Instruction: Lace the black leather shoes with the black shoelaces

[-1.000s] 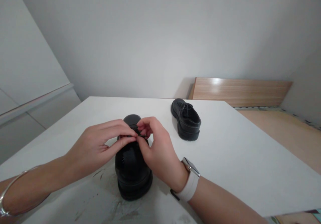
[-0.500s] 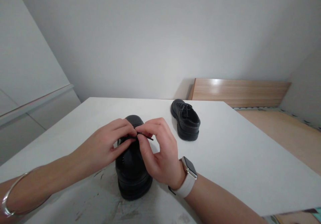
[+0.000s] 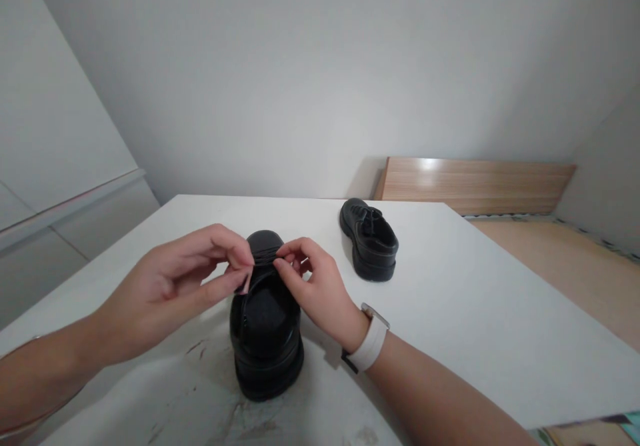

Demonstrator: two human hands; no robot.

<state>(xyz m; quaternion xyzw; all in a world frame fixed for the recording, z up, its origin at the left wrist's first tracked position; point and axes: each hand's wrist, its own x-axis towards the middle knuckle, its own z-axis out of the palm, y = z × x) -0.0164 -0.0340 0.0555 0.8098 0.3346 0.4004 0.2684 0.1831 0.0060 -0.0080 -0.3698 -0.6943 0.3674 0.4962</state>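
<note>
A black leather shoe (image 3: 267,329) stands on the white table with its heel towards me and its toe pointing away. Black shoelace (image 3: 265,258) crosses its front in several strands. My left hand (image 3: 185,276) is at the shoe's left side, thumb and forefinger closed in a pinch at the lace. On the other side, my right hand (image 3: 313,283) pinches the lace between thumb and fingertips near the right eyelets. The fingers partly cover the lace ends.
A second black shoe (image 3: 375,239), laced, stands farther back to the right on the white table (image 3: 450,326). Beyond the table's right edge is a bed frame with a wooden headboard (image 3: 475,183). A grey wall (image 3: 300,86) rises behind the table.
My hands have moved apart from their meeting point over the lacing. The left went leftward; the right is flatter beside the eyelets. The loose lace end by the right fingers no longer shows.
</note>
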